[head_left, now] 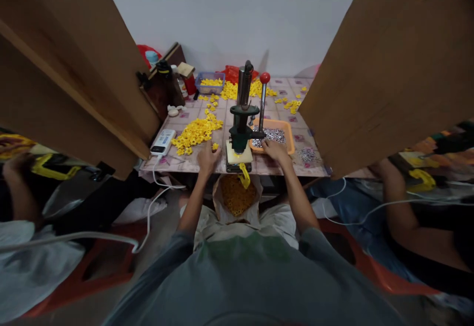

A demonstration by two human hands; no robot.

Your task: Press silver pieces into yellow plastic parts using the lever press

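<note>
My left hand (208,158) rests at the table's front edge, index finger and thumb apart. Just beyond its fingertips lies one small yellow flower-shaped piece (215,146), near a spread pile of such yellow pieces (196,133). My right hand (276,149) reaches over the front rim of an orange tray (290,136) of small shiny metal parts (276,134). Its fingers are drawn together at the parts, and what they hold is hidden. Between my hands stands a dark green hand press (240,131) with a red-knobbed lever (263,100) upright. A yellow plastic guard (244,176) hangs at its front.
Below the press, an open bag (239,195) of yellow pieces sits between my legs. A white power bank (163,142) with a cable lies at left. Brown boards (392,79) flank the table. A blue basket (210,89) stands behind. Co-workers' arms (398,197) show at both sides.
</note>
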